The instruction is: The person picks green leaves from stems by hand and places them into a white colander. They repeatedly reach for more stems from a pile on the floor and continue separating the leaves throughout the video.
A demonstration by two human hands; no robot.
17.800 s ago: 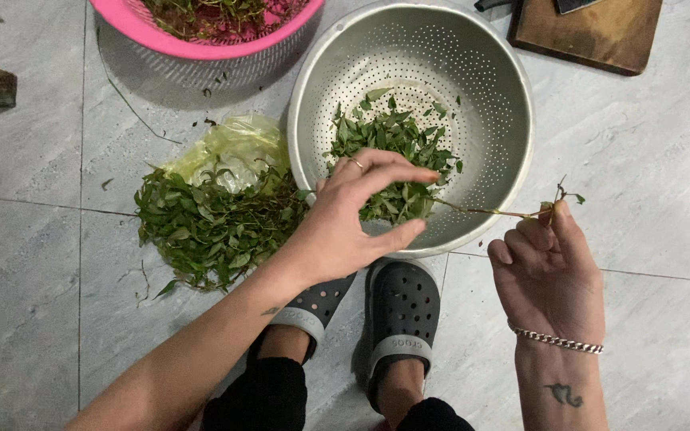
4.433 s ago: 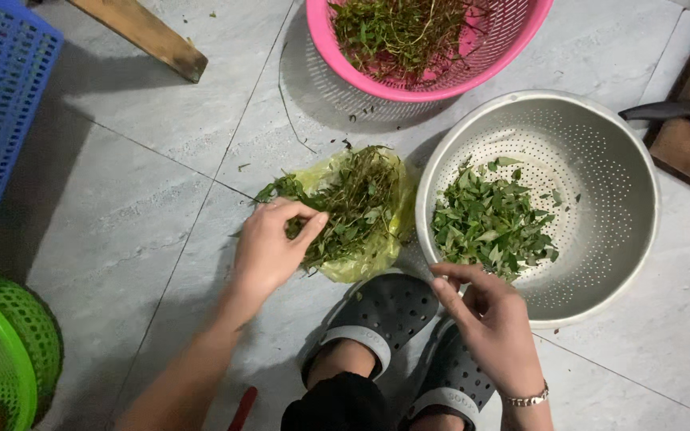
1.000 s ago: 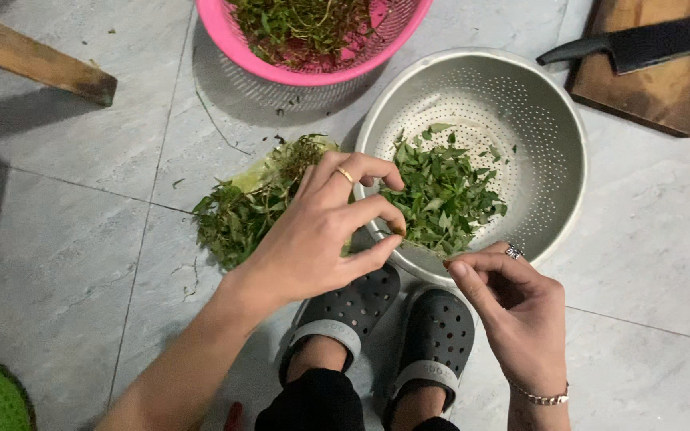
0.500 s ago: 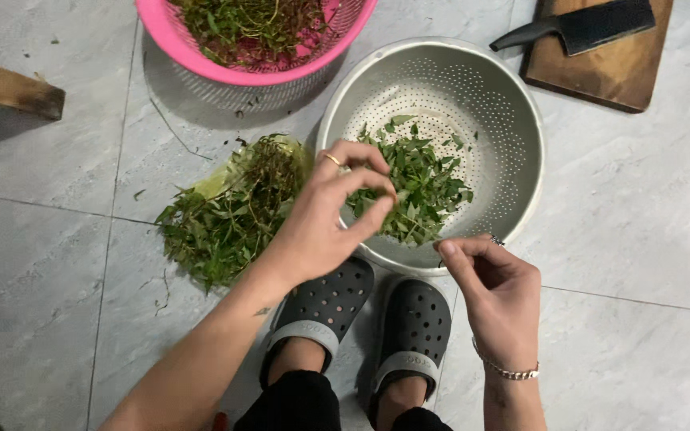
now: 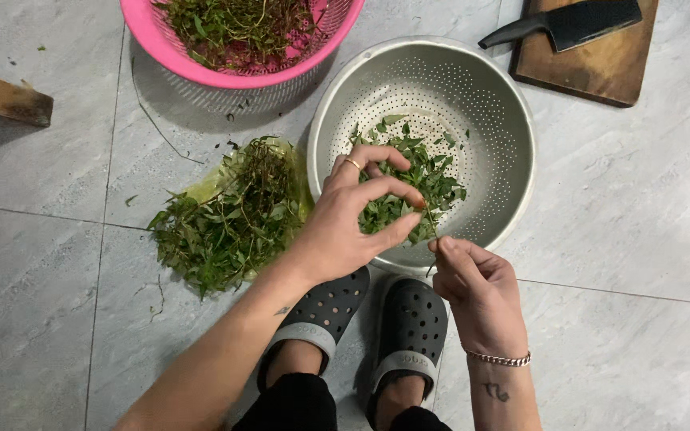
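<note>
Packages: one, a crumpled yellow-green plastic bag (image 5: 209, 185) on the floor tiles, left of the metal colander (image 5: 513, 160), under a heap of green herbs (image 5: 225, 231) (mostly hidden).
Labels: none.
Signs: none.
Screens: none.

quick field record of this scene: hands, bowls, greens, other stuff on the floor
left hand: over the near rim of the metal colander, fingers curled on a sprig of leaves
right hand: beside the colander's near rim, pinching a thin stem
colander contents: picked green leaves
floor pile: unpicked herb stems on a yellowish bag
pink basket: stems inside
cutting board: cleaver on top
feet: grey clogs
</note>
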